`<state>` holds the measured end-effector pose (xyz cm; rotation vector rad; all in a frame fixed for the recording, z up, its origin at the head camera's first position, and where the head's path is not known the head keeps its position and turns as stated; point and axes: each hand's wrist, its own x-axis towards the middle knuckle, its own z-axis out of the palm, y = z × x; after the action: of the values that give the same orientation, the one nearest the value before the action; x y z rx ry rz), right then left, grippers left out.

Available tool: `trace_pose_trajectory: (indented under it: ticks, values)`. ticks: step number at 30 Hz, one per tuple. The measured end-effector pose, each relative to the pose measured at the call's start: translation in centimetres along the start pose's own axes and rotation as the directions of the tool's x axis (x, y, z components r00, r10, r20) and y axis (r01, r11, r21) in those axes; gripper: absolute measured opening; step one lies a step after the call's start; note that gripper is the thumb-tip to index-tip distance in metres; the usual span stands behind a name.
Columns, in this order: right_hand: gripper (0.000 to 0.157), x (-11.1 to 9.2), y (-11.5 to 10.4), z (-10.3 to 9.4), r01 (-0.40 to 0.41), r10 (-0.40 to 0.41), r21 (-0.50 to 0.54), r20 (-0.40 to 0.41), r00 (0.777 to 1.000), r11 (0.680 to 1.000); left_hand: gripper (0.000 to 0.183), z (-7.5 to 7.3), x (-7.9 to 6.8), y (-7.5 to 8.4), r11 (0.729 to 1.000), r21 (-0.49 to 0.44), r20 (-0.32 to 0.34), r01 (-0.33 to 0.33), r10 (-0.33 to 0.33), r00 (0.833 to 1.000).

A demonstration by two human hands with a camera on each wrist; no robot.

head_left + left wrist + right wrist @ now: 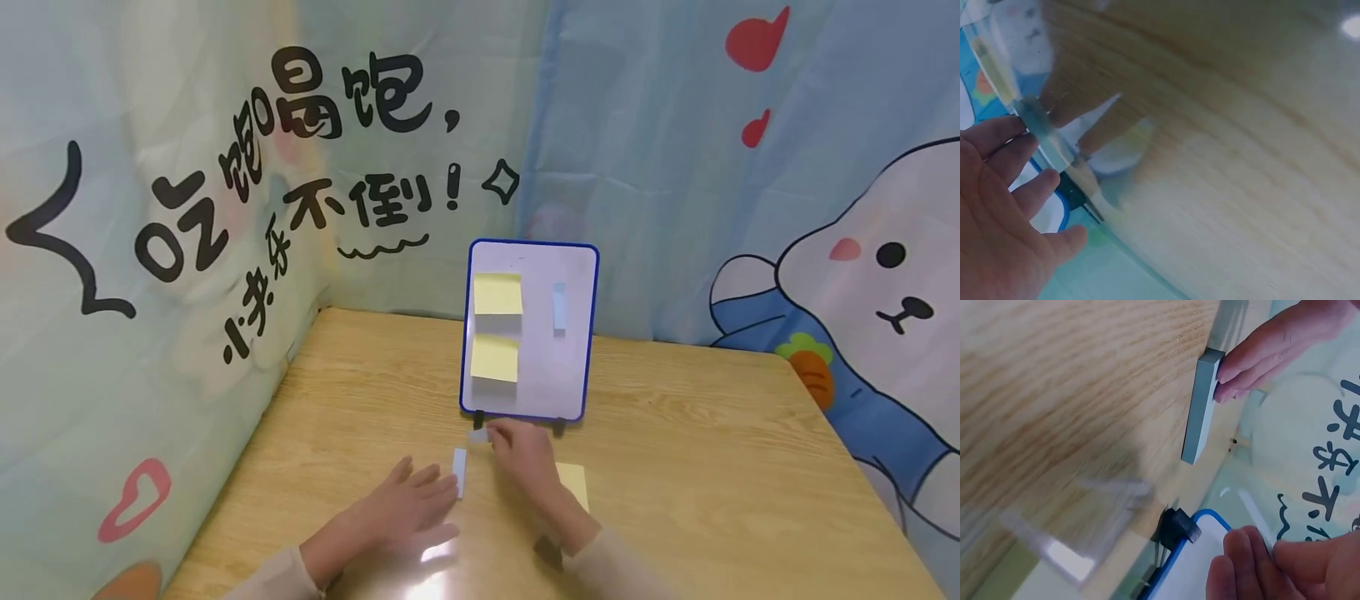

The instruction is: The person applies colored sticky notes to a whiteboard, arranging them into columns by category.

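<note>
My right hand [525, 458] pinches a small pale blue sticky strip [477, 435] between thumb and fingers, just in front of the whiteboard [555, 375]. In the right wrist view the strip [1255, 511] sticks out past the fingertips. My left hand [408, 504] is spread, its straight fingertips against a narrow blue sticky-note pad [459, 473] on the table. This pad [1199, 409] looks like a thick, long block in the right wrist view. Stuck on the whiteboard are two yellow sticky notes [497, 293], one above the other at left, and a blue strip [559, 308] at right.
A yellow sticky-note pad [574, 483] lies on the wooden table [675, 483], partly behind my right forearm. Black feet [478, 419] hold the whiteboard upright near the back edge. Printed curtains [637, 167] hang behind and at left.
</note>
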<state>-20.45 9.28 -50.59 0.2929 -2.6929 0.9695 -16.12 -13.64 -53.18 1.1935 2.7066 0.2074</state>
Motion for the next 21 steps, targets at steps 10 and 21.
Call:
trace_pose_trajectory:
  ticks: [10,21]
  values:
    - [0.01,-1.1,0.7,-3.5,-0.044,0.042,0.016,0.098,0.994,0.999,0.061,-1.1,-0.1,-0.3,0.999,0.05,-0.057,0.013,-0.011,0.998]
    - [0.019,0.2,4.7,-7.7,0.03,-0.014,-0.163,0.1,0.995,0.986,0.058,-2.9,-0.7,-2.9,0.973,-0.12,-0.09,0.198,-0.209,0.974]
